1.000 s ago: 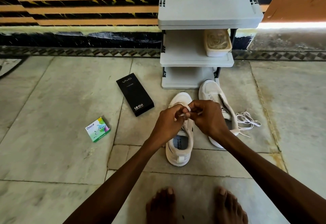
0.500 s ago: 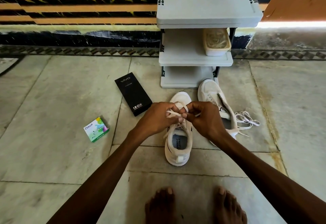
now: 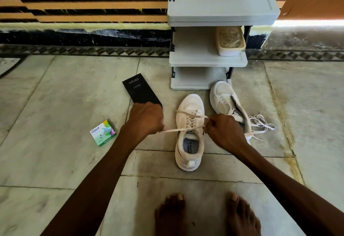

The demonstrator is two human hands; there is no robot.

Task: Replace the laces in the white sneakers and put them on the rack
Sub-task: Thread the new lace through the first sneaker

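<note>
A white sneaker (image 3: 189, 142) stands upright on the floor, toe toward the grey rack (image 3: 219, 7), with a cream lace (image 3: 188, 117) threaded through its eyelets. My left hand (image 3: 145, 118) grips one lace end, drawn out to the left of the shoe. My right hand (image 3: 223, 129) grips the other end just right of the tongue. The second white sneaker (image 3: 223, 98) lies unlaced to the right, tongue pulled open. A loose white lace (image 3: 260, 124) is heaped beside it.
A black phone box (image 3: 139, 92) lies left of the rack. A small green box (image 3: 103, 133) sits further left. A tub with laces (image 3: 229, 41) stands on the rack's middle shelf. My bare feet (image 3: 204, 215) are at the bottom edge.
My hands, close together over the shoe's laces before, have pulled apart. The left hand has moved out to the left, drawing the lace end taut.
</note>
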